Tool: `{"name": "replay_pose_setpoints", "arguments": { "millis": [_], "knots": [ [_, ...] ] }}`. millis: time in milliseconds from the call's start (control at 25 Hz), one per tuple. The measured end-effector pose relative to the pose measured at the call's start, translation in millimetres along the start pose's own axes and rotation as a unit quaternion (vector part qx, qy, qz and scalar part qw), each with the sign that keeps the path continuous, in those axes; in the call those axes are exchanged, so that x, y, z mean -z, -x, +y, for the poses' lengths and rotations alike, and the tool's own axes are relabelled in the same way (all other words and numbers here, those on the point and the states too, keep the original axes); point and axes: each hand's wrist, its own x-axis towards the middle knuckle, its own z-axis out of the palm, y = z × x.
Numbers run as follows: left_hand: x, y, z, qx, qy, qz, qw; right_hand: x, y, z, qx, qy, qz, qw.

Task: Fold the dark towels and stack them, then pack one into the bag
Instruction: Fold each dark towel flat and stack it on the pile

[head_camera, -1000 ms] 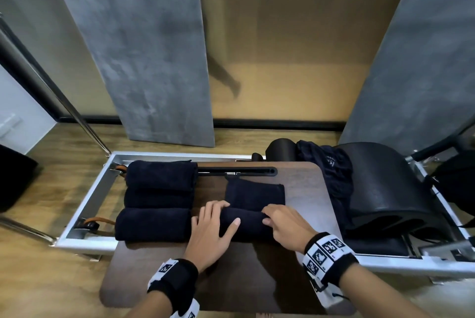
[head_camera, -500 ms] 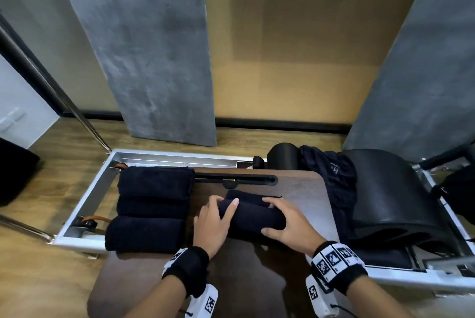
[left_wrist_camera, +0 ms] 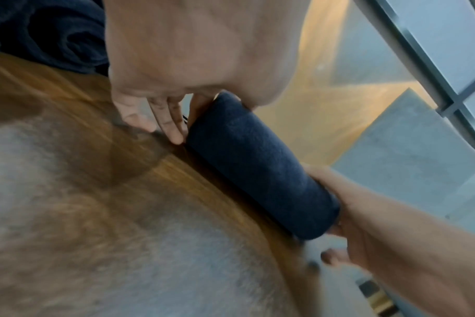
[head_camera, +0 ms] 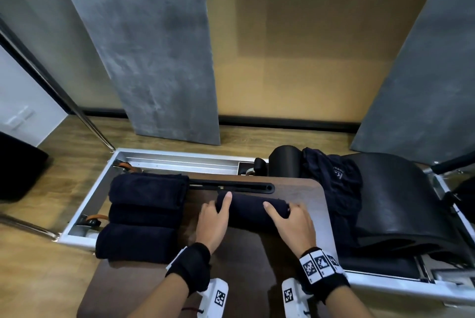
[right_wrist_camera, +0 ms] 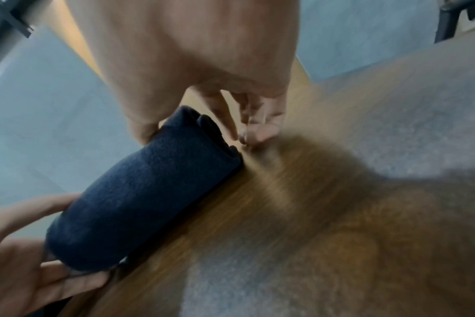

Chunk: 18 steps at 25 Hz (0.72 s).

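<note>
Nearest to us, our two wrists carry black bands with checkered marker tags. Just beyond them our left hand [head_camera: 212,222] cups the left end of the rolled dark towel [head_camera: 250,211], thumb laid over its top and fingers [left_wrist_camera: 171,128] reaching down past the end face to the table [head_camera: 239,266]. Our right hand [head_camera: 293,225] holds the right end the same way, thumb across the top, fingers [right_wrist_camera: 231,120] curled round the end where the layered edges of the roll show. The towel lies crosswise on the dark wooden table, between our hands, just in front of a long black slot handle [head_camera: 231,186] near the table's far edge.

To the left, three more rolled dark towels [head_camera: 144,214] lie side by side in a row running away from us, overhanging the table's left edge above a silver metal frame [head_camera: 84,204]. To the right a dark garment [head_camera: 331,189] is draped over a black padded arc [head_camera: 401,202]. Farther off come the wooden floor [head_camera: 244,137], a black baseboard, and a tan wall with tall grey panels [head_camera: 154,47] standing against it.
</note>
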Motion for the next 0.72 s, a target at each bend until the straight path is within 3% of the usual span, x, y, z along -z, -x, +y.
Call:
{"name": "replay_pose_setpoints", "arguments": {
  "millis": [160, 280, 440, 720],
  "knots": [
    [-2, -7, 8, 0.063, 0.056, 0.004, 0.996, -5, -4, -4, -0.017, -0.075, 0.0, 0.997],
    [0, -1, 7, 0.072, 0.142, -0.01, 0.987, -4, -4, -5, -0.043, -0.232, -0.012, 0.972],
    [5, 9, 7, 0.007, 0.247, 0.001, 0.969, 2, 8, -12, -0.068, -0.446, -0.008, 0.893],
    [69, 37, 15, -0.164, 0.253, 0.025, 0.953, -2, 59, -65, 0.003, -0.528, -0.01, 0.849]
  ]
}}
